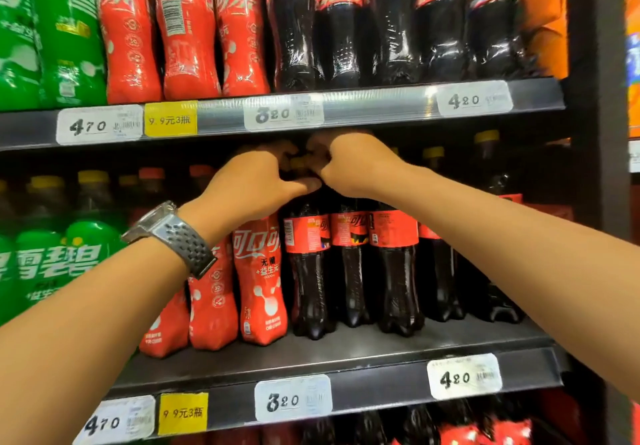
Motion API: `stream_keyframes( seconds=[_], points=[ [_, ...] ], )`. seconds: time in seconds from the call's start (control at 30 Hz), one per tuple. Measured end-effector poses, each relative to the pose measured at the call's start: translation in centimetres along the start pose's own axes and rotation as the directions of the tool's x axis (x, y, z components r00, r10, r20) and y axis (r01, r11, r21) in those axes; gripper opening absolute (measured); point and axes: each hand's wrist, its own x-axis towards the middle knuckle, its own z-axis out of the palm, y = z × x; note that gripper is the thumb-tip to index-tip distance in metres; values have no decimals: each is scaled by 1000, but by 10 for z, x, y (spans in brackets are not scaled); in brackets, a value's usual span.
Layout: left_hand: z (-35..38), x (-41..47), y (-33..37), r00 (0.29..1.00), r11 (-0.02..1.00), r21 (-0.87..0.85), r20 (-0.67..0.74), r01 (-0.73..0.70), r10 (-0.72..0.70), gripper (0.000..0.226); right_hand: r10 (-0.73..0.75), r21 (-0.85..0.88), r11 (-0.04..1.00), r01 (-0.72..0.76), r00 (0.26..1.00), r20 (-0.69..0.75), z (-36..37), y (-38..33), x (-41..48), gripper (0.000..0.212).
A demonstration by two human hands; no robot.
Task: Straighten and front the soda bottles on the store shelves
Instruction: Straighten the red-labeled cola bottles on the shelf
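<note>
On the middle shelf [346,351] stand dark cola bottles with red labels and yellow caps. My left hand [252,181] and my right hand [349,164] meet at the top of one dark cola bottle [306,271] in the front row, fingers curled round its neck and cap, which is mostly hidden. Its label shows a barcode turned partly forward. Two similar cola bottles [349,264] [394,271] stand right beside it. Red-wrapped bottles [259,282] stand to its left, partly behind my left wrist with its watch.
Green soda bottles [52,257] fill the left of the middle shelf. The upper shelf [374,105] carries green, red and dark bottles, its front edge just above my hands. Price tags run along both shelf edges. A dark upright post [599,133] bounds the right side.
</note>
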Motion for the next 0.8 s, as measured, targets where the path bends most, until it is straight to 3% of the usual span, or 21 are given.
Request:
stream_keyframes(
  seconds=[0.1, 0.27, 0.47, 0.57, 0.8],
  points=[
    [6, 7, 1, 998, 999, 19, 58, 38, -39, 72, -14, -54, 998, 13, 1000, -28, -11, 17, -9, 26],
    [-3, 19, -13, 973, 999, -8, 229, 33, -30, 71, 122, -149, 982, -117, 992, 23, -25, 51, -20, 43],
    [15, 30, -5, 997, 997, -47, 64, 54, -51, 42, 232, -215, 950, -225, 973, 7, -28, 64, -23, 61],
    [19, 38, -4, 997, 998, -16, 61, 55, -54, 26, 255, -232, 943, -239, 966, 39, -27, 63, -21, 66],
    [12, 36, 0, 992, 993, -23, 68, 112, -111, 24, 256, -234, 947, -219, 956, 141, -39, 78, -23, 86]
  ],
)
